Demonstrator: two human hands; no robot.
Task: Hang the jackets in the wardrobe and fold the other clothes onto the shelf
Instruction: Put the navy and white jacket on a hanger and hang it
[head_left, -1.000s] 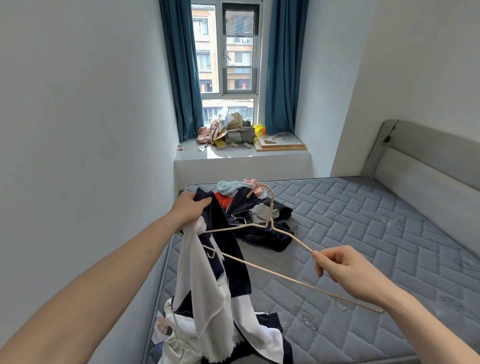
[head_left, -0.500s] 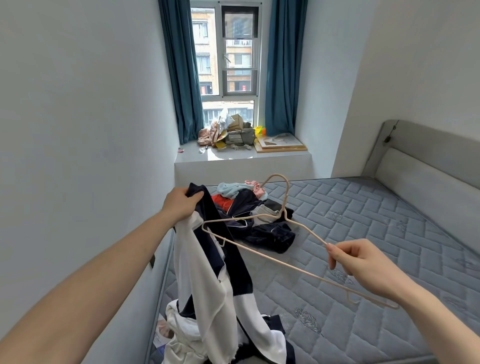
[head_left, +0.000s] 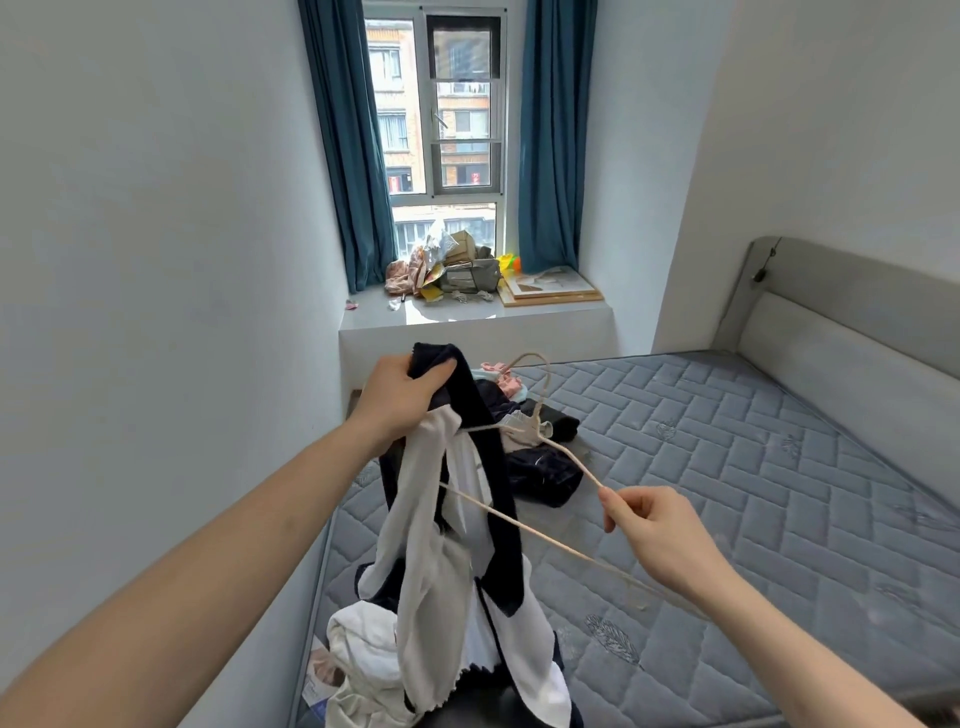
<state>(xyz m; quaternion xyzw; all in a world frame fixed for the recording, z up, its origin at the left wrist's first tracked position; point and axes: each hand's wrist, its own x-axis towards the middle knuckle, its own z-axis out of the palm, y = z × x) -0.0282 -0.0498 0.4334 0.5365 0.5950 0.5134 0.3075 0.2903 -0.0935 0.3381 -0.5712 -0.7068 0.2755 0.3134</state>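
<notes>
1. At the bottom centre of the frame, the navy-and-white jacket (head_left: 457, 561) hangs in a long bunch from the left hand, its lower folds pooling at the near edge of the bed (head_left: 753, 467) in the lower left.

2. Right of centre, the right hand (head_left: 660, 540) pinches the thin beige hanger (head_left: 545, 525) at its near shoulder; the grip is closed on the wire between thumb and fingertips. Compared with a second ago, this hand has drawn in towards the middle of the frame, and the hanger's far end has gone from lying clear of the cloth to sitting inside the jacket's folds.

3. At mid-frame, the left hand (head_left: 400, 400) clenches the dark collar of the jacket, and it has risen from where it was, lifting the garment so the opening faces the hanger. I judge this as the threading step under way: one shoulder of the hanger looks started into the jacket, the other is still outside, and nothing is yet hung.

4. Beyond the hands, a pile of other clothes (head_left: 524, 415) lies on the bed's quilted mattress, unfolded, so most of the task remains.

5. At the top centre, the windowsill (head_left: 467, 317) holds assorted clutter beneath the window, between blue curtains (head_left: 550, 135). No wardrobe or shelf is in view.
</notes>
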